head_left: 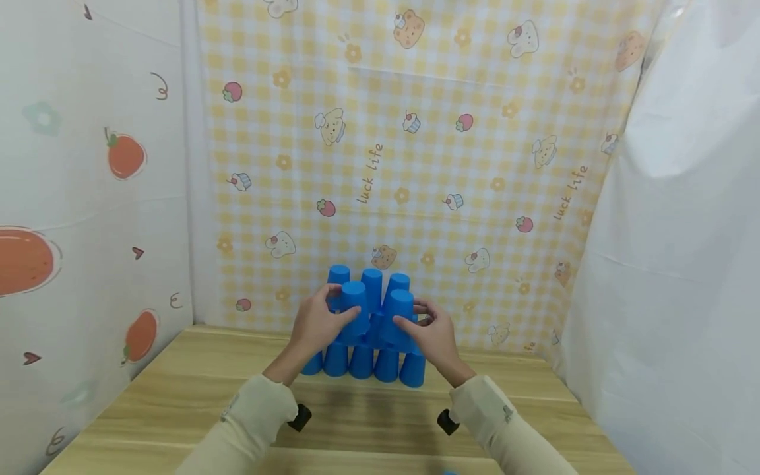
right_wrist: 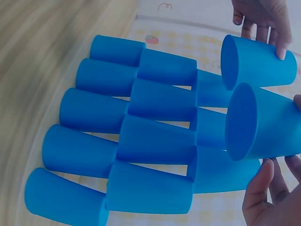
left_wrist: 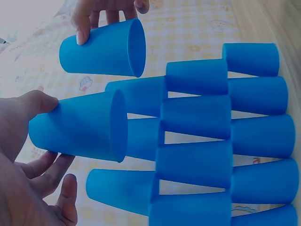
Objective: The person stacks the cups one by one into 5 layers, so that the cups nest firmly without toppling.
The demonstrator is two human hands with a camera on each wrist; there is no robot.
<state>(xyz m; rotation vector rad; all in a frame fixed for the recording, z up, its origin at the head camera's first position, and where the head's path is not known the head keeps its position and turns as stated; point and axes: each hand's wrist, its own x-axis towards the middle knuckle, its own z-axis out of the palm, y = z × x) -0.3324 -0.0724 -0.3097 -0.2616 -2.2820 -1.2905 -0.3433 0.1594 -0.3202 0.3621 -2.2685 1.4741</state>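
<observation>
A pyramid of upturned blue cups [head_left: 362, 359] stands near the back of the wooden table [head_left: 178, 396], with a bottom row of several cups and shorter rows above. My left hand [head_left: 334, 310] grips one blue cup [head_left: 354, 305] at the upper left of the stack. My right hand [head_left: 415, 316] grips another blue cup [head_left: 399, 315] at the upper right. In the left wrist view, my left hand [left_wrist: 47, 136] holds its cup [left_wrist: 80, 127] just clear of the pyramid [left_wrist: 197, 141]. In the right wrist view, my right hand [right_wrist: 282, 141] holds its cup [right_wrist: 263, 122] beside the pyramid [right_wrist: 141, 141].
A yellow checked cloth [head_left: 415, 165] hangs right behind the cups. White sheets close in the left side [head_left: 89, 198] and the right side [head_left: 683, 264]. Bare tabletop lies between the pyramid and me. Black wrist mounts [head_left: 299, 417] sit under my sleeves.
</observation>
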